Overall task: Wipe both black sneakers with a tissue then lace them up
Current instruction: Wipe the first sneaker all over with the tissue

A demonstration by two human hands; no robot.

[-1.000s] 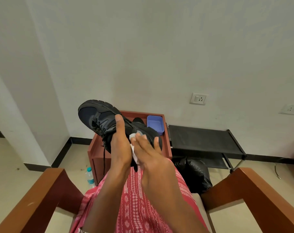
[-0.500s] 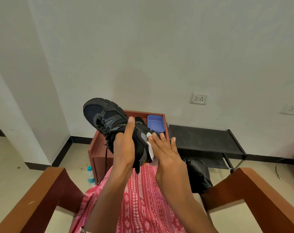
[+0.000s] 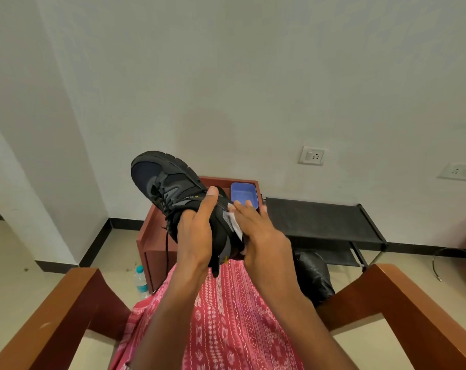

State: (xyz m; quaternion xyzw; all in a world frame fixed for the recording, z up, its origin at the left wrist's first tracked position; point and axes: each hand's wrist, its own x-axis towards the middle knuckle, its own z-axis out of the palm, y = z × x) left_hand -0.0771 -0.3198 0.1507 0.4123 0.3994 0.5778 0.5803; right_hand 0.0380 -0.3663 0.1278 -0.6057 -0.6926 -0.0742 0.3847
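A black sneaker (image 3: 162,180) is held up in front of me, toe pointing up and to the left, a loose lace hanging below it. My left hand (image 3: 196,236) grips it around the collar, thumb raised along its side. My right hand (image 3: 261,236) presses a white tissue (image 3: 234,222) flat against the heel side with straight fingers. The second sneaker is not visible.
A reddish wooden side table (image 3: 151,231) stands ahead with a blue plastic tray (image 3: 244,194) on it. A black fabric rack (image 3: 320,220) is to its right, a black bag (image 3: 312,273) below. A water bottle (image 3: 140,281) stands on the floor. Wooden chair arms (image 3: 413,311) flank my lap.
My right hand with the tissue has slid from the shoe's near side to its heel side on the right. The sneaker has shifted slightly right.
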